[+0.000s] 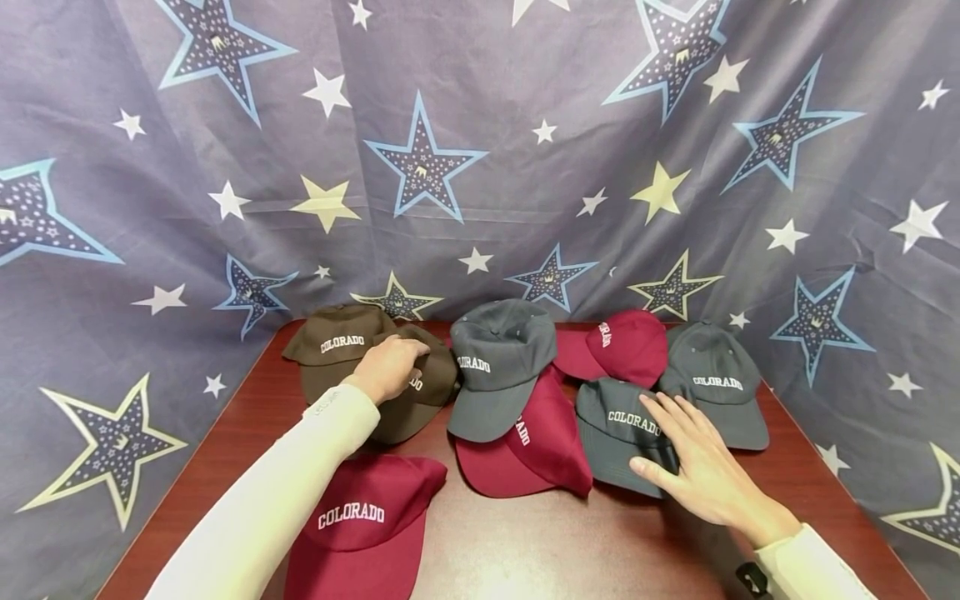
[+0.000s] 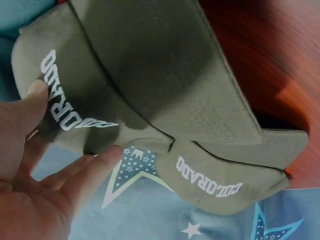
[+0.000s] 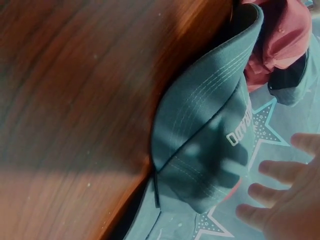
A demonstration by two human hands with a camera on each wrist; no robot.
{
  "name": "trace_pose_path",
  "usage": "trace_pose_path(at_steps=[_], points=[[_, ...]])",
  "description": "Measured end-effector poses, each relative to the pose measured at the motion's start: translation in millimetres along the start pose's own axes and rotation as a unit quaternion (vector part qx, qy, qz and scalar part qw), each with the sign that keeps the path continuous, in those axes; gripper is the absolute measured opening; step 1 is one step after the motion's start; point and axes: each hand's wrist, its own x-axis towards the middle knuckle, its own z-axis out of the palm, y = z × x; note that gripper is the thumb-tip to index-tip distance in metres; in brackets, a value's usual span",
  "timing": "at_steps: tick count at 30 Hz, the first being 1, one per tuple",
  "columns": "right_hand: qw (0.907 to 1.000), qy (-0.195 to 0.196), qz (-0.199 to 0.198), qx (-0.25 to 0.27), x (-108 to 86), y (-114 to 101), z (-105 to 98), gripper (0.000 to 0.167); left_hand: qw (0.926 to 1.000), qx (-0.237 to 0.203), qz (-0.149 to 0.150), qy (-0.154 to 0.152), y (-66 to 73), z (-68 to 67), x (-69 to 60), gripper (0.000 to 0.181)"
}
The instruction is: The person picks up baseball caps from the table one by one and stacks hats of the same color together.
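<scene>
My left hand point(image 1: 386, 367) reaches over the front one of two brown caps, and grips the crown of this brown cap point(image 1: 411, 417). In the left wrist view, the thumb lies on its white COLORADO lettering and the cloth is creased between thumb and fingers. Behind and left of it is the other brown cap point(image 1: 330, 354). With fingers spread, my right hand point(image 1: 701, 467) hovers at a dark grey cap point(image 1: 618, 454), casting a shadow on it. The right wrist view shows the fingers point(image 3: 275, 170) beside that cap's crown, holding nothing.
A grey cap point(image 1: 506, 350) overlaps a maroon cap point(image 1: 551, 442) mid-table. Another maroon cap point(image 1: 633, 346) and grey cap point(image 1: 720, 408) stand back right; a third maroon cap point(image 1: 360, 533) lies front left. A star-patterned curtain point(image 1: 495, 75) hangs behind the brown wooden table point(image 1: 510, 550).
</scene>
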Motion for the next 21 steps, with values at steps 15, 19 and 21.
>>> trace_pose_path(at_steps=[15,19,21], points=[[1.0000,0.001,-0.002,-0.004,1.2,-1,1,0.083,0.9979,0.023,0.008,0.060,-11.5,-9.3,-5.0,0.007],[1.0000,0.000,-0.001,-0.005,1.9,-1,0,0.083,0.9940,0.022,0.033,0.102,-14.7,-17.6,-7.8,0.011],[1.0000,-0.001,0.001,-0.005,1.9,-1,0,0.083,0.9906,0.019,0.048,0.127,-14.5,-22.9,-9.7,0.014]])
